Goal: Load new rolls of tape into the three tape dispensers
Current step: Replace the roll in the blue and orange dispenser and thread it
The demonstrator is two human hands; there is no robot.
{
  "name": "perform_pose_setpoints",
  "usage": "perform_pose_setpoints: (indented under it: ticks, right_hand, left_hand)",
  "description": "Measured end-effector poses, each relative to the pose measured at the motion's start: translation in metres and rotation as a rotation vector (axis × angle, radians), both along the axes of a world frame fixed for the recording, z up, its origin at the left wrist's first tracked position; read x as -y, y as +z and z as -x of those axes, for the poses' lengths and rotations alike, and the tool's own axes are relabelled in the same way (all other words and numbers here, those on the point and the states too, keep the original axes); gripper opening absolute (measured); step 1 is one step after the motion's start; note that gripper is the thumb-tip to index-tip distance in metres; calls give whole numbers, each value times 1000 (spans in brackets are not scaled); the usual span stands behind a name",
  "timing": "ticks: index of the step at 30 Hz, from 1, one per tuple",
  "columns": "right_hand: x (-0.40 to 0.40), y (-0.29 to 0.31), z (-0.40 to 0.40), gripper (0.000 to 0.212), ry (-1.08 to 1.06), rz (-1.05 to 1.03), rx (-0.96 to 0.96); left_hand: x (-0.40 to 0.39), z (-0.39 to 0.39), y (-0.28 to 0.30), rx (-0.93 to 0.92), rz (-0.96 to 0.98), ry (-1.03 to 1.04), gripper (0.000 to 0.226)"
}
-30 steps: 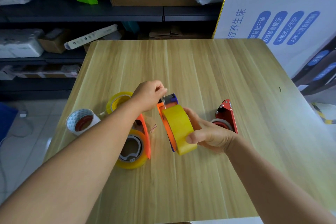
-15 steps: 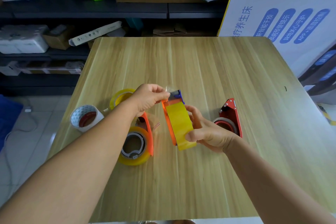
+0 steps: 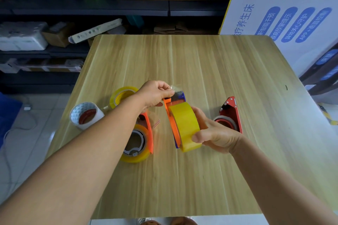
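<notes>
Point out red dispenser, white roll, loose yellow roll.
red dispenser [image 3: 232, 113], head view, on its red side plate.
white roll [image 3: 77, 115], head view, on its patterned outer wrap.
loose yellow roll [image 3: 117, 93], head view, on its rim.

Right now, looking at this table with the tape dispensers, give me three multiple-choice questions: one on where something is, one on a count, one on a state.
1. Where does the red metal tape dispenser lie?
A. On the wooden table, to the right of the right hand
B. On the dark shelf
C. In the left hand

2. How many tape dispensers are in view?
A. One
B. Three
C. Five

3. What state is the orange and blue tape dispenser in?
A. Lying empty on the table
B. Held up in the right hand with a yellow tape roll on it
C. Broken in two

Answers:
1 A, it rests on the table beside the right hand.
2 B, the red one, the held one, and an orange tape dispenser under the left forearm.
3 B, the right hand grips it and its roll while the left hand pinches at its top end.
</notes>
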State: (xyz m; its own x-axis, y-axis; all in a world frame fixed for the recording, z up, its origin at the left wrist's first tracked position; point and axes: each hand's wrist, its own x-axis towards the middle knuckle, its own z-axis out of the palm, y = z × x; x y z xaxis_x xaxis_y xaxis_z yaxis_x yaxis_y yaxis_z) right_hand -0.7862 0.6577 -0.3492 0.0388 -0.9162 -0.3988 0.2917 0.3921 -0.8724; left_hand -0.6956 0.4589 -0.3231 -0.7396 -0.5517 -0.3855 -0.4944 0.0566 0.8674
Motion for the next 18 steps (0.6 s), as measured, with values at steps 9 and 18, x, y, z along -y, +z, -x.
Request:
perform_pose_setpoints:
  ticks: [9,18]
  right_hand:
    - [2,3,0,100,-32,-17,-30]
    - [7,6,-12,110,-203,71,-84]
  left_hand:
    - [-6,5,1,-30,-156,181,19]
    - [-25,1,13,167,-299,167,57]
